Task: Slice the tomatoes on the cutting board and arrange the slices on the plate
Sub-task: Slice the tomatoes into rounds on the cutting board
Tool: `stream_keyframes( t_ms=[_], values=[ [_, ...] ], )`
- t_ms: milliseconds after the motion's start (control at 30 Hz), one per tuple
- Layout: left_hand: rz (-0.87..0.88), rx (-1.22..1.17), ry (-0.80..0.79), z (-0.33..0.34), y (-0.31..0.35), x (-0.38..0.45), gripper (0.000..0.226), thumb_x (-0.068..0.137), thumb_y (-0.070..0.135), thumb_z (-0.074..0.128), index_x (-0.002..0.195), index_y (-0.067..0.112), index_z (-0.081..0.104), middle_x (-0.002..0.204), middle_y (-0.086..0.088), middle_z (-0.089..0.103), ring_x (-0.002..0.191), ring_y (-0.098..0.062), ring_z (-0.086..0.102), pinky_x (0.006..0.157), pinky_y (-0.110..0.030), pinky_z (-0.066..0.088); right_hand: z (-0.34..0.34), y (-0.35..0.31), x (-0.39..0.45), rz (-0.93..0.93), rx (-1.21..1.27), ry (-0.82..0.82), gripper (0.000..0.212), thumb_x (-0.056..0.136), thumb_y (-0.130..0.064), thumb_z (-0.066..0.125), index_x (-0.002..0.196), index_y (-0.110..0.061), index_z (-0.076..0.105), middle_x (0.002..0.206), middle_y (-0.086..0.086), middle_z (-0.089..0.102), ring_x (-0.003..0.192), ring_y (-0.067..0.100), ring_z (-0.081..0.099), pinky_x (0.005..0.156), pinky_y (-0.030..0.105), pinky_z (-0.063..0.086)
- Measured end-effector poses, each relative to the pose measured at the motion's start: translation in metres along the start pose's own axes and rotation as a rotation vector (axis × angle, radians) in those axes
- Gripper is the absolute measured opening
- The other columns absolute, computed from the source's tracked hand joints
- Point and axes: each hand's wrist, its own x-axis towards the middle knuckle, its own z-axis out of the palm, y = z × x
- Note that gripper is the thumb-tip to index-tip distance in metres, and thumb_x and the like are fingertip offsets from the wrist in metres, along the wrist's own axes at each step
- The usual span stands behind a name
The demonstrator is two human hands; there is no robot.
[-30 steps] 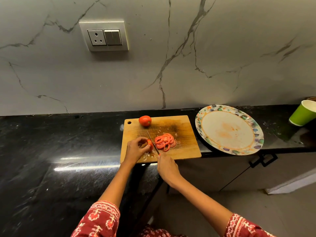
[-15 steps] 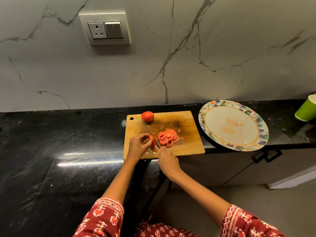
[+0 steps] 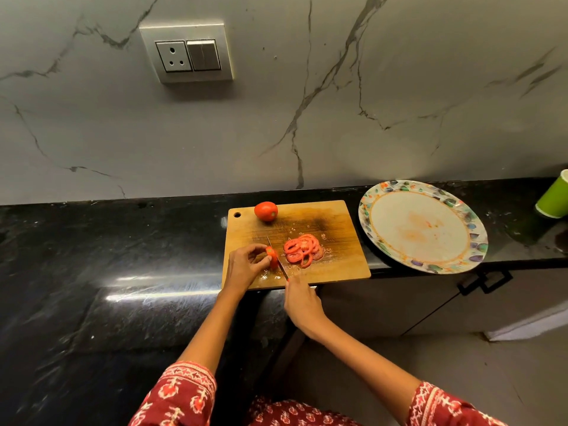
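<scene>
Dim warm indoor light, glare streak on black counter [image 3: 159,290], wide-angle bending at edges, soft focus, slight noise overall.

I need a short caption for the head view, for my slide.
Left hand holds a tomato end while right hand slices with a knife on the cutting board.

Counts: 2 hands, 1 knife, 1 board, 1 plate, 1 cup, 2 tomatoes plus slices.

1 whole tomato [image 3: 266,211] at 11 o'clock on 1 cutting board [image 3: 335,238]; 1 tomato end piece [image 3: 271,256] at left hand [image 3: 246,267]; 1 knife [image 3: 278,259] in right hand [image 3: 302,305]; 1 pile of slices [image 3: 302,249], overlapped, exact number unclear; 1 plate [image 3: 475,242] at 3 o'clock; 1 green cup [image 3: 554,196]; 1 wall socket plate [image 3: 187,52]; 1 bench [image 3: 92,256].
</scene>
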Motion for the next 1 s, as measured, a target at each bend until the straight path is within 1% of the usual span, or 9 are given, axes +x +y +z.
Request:
stream_keyframes(
  t_ms=[67, 233, 367, 467, 600, 767, 900, 1000],
  values=[
    [-0.007, 0.001, 0.002, 0.000, -0.001, -0.001, 0.025, 0.074, 0.002, 0.073, 0.099, 0.002, 0.068, 0.095, -0.008, 0.068, 0.088, -0.013, 0.063, 0.076, -0.005, 0.048, -0.001, -0.001, 0.004, -0.002, 0.002, -0.006, 0.025, 0.100, -0.013, 0.032, 0.116, -0.002, 0.048, 0.116, 0.015, 0.056, 0.107, 0.033, 0.057, 0.078, 0.037, 0.043],
    [0.026, 0.022, -0.006, 0.005, 0.003, -0.003, 0.027, 0.075, 0.003, 0.073, 0.101, 0.002, 0.068, 0.097, -0.007, 0.067, 0.089, -0.012, 0.063, 0.077, -0.004, 0.046, -0.005, -0.005, 0.015, -0.003, -0.013, -0.005, 0.028, 0.101, -0.012, 0.031, 0.121, -0.001, 0.046, 0.118, 0.017, 0.057, 0.110, 0.032, 0.055, 0.075, 0.033, 0.039],
    [0.021, 0.010, 0.001, 0.003, 0.000, -0.005, 0.026, 0.075, 0.004, 0.072, 0.101, 0.003, 0.067, 0.097, -0.006, 0.067, 0.090, -0.011, 0.063, 0.080, -0.007, 0.047, -0.004, 0.002, 0.007, -0.015, 0.002, 0.007, 0.027, 0.101, -0.015, 0.031, 0.121, -0.004, 0.045, 0.118, 0.015, 0.056, 0.110, 0.032, 0.054, 0.074, 0.033, 0.036],
    [0.011, -0.004, 0.006, 0.004, 0.002, -0.006, 0.026, 0.075, 0.003, 0.072, 0.100, 0.003, 0.067, 0.096, -0.004, 0.066, 0.090, -0.011, 0.063, 0.083, -0.010, 0.049, -0.010, 0.004, 0.005, -0.030, -0.009, 0.041, 0.026, 0.101, -0.016, 0.030, 0.119, -0.004, 0.045, 0.114, 0.015, 0.058, 0.107, 0.033, 0.055, 0.072, 0.033, 0.035],
    [0.027, 0.010, 0.012, 0.005, 0.004, -0.005, 0.026, 0.075, 0.005, 0.073, 0.100, 0.004, 0.068, 0.095, -0.003, 0.066, 0.088, -0.010, 0.062, 0.078, -0.004, 0.046, -0.015, 0.001, 0.004, -0.044, -0.018, 0.061, 0.029, 0.102, -0.018, 0.028, 0.119, -0.003, 0.046, 0.115, 0.016, 0.058, 0.108, 0.033, 0.055, 0.071, 0.032, 0.033],
    [0.014, 0.011, 0.015, 0.005, 0.004, -0.005, 0.026, 0.075, 0.005, 0.073, 0.100, 0.003, 0.068, 0.095, -0.004, 0.066, 0.089, -0.010, 0.062, 0.077, -0.002, 0.045, -0.012, -0.002, 0.001, -0.062, -0.040, 0.052, 0.026, 0.101, -0.015, 0.033, 0.121, -0.003, 0.044, 0.116, 0.016, 0.057, 0.107, 0.031, 0.055, 0.072, 0.032, 0.035],
    [0.014, 0.017, 0.017, 0.004, 0.004, -0.005, 0.026, 0.075, 0.005, 0.073, 0.100, 0.003, 0.068, 0.096, -0.006, 0.067, 0.089, -0.010, 0.062, 0.077, -0.002, 0.045, -0.011, -0.003, 0.000, -0.068, -0.074, 0.075, 0.027, 0.102, -0.014, 0.031, 0.122, -0.002, 0.043, 0.118, 0.016, 0.056, 0.109, 0.031, 0.055, 0.079, 0.035, 0.042],
    [0.017, 0.031, 0.019, 0.005, 0.005, -0.005, 0.027, 0.074, 0.005, 0.074, 0.100, 0.003, 0.068, 0.096, -0.006, 0.067, 0.088, -0.010, 0.062, 0.076, -0.001, 0.044, -0.011, -0.003, -0.001, -0.062, -0.097, 0.087, 0.027, 0.102, -0.014, 0.030, 0.124, -0.003, 0.042, 0.118, 0.015, 0.057, 0.108, 0.030, 0.056, 0.080, 0.035, 0.043]
  ],
)
